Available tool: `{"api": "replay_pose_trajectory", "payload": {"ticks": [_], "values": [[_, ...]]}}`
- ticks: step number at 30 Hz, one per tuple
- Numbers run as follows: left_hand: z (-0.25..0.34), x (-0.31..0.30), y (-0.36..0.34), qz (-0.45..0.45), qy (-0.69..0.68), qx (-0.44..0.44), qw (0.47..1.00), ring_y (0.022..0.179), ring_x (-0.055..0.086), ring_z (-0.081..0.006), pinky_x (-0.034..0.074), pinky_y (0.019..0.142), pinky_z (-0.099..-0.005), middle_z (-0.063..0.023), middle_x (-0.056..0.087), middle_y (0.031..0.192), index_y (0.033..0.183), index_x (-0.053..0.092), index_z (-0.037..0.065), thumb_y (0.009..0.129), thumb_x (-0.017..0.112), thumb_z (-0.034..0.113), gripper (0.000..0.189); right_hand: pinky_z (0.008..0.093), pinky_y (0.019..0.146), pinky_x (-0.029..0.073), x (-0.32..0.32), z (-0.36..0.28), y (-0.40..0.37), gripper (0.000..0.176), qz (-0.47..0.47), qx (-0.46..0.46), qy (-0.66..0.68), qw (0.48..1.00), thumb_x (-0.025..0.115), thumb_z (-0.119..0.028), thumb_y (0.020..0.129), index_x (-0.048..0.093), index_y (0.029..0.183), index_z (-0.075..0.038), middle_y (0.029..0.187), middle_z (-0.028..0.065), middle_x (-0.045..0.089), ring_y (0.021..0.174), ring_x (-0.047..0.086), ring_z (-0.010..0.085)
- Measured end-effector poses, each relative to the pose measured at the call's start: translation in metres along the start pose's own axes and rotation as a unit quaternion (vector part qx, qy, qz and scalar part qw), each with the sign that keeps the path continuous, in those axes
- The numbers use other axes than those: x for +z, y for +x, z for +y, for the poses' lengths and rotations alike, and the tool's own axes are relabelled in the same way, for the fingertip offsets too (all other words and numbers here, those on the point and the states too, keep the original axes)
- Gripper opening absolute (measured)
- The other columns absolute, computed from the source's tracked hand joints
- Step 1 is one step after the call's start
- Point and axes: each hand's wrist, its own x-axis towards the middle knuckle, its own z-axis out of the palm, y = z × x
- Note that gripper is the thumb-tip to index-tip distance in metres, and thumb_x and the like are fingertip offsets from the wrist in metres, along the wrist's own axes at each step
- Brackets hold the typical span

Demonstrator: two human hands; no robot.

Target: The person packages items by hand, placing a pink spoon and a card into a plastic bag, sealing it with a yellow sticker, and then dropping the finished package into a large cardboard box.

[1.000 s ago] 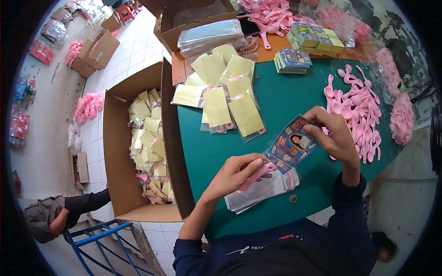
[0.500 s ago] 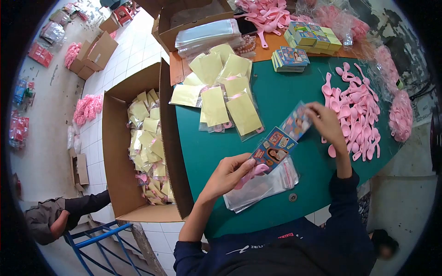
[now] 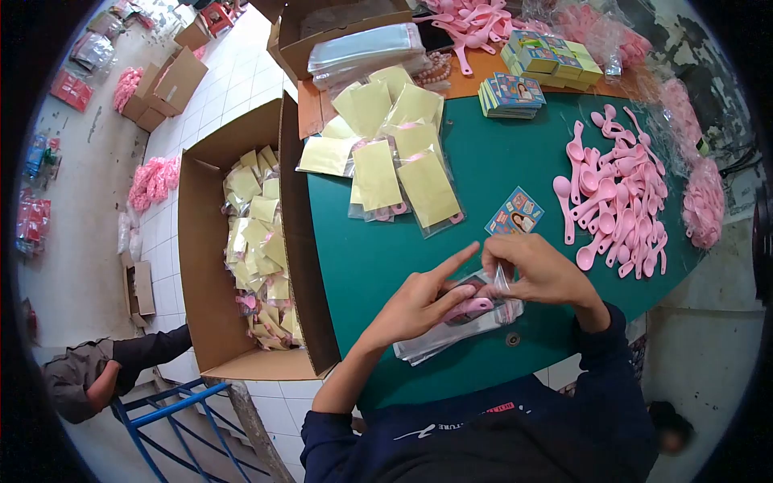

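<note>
My left hand (image 3: 419,304) is closed on a pink spoon (image 3: 471,307), its thumb pressing it, with a printed card partly visible behind and its index finger stretched out. My right hand (image 3: 538,267) pinches the edge of a clear plastic bag (image 3: 501,280) right beside the spoon. How far the card reaches into the bag is hidden by my fingers. Below both hands lies a stack of clear plastic bags (image 3: 431,342). A blue printed card (image 3: 515,212) rests on the green table (image 3: 483,153) just beyond my right hand.
Pink spoons (image 3: 620,201) are heaped on the right. Filled packets with yellow backs (image 3: 377,175) lie at the left, beside a large cardboard box (image 3: 217,354) of similar packets. Card stacks (image 3: 511,97) stand at the back. Another person's arm (image 3: 101,390) shows at lower left.
My right hand has left one card on the table and come down to pinch a clear bag. The card and spoon in my left hand have moved lower, beside that bag.
</note>
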Motion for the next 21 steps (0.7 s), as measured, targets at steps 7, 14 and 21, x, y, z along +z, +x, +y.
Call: {"api": "replay_pose_trajectory", "payload": {"ticks": [7, 14, 21], "values": [[-0.009, 0.001, -0.008, 0.052, 0.044, 0.030, 0.997, 0.068, 0.060, -0.0100, 0.047, 0.063, -0.0258, -0.0080, 0.069, 0.081, 0.146, 0.020, 0.012, 0.085, 0.067, 0.021, 0.078, 0.0278, 0.060, 0.044, 0.007, 0.018, -0.011, 0.023, -0.002, 0.030, 0.102, 0.994, 0.072, -0.015, 0.074, 0.055, 0.072, 0.000, 0.067, 0.0069, 0.057, 0.064, 0.055, 0.0150], [-0.024, -0.008, -0.018, 0.106, -0.122, 0.019, 0.987, 0.075, 0.057, -0.0053, 0.044, 0.062, -0.0193, -0.0041, 0.064, 0.080, 0.140, 0.028, 0.009, 0.078, 0.073, 0.007, 0.078, 0.0235, 0.059, 0.041, 0.012, 0.017, -0.020, 0.020, 0.086, 0.119, 0.248, 0.958, 0.075, -0.009, 0.073, 0.057, 0.072, -0.001, 0.068, 0.0016, 0.057, 0.065, 0.051, 0.0065], [-0.020, -0.004, -0.021, 0.084, -0.118, 0.010, 0.989, 0.069, 0.053, -0.0028, 0.040, 0.057, -0.0172, -0.0020, 0.063, 0.081, 0.138, 0.034, 0.009, 0.079, 0.072, 0.009, 0.070, 0.0239, 0.063, 0.044, 0.024, 0.032, -0.033, 0.017, 0.119, 0.094, 0.204, 0.967, 0.072, -0.008, 0.074, 0.063, 0.085, 0.001, 0.077, 0.0044, 0.063, 0.071, 0.056, 0.0084]]}}
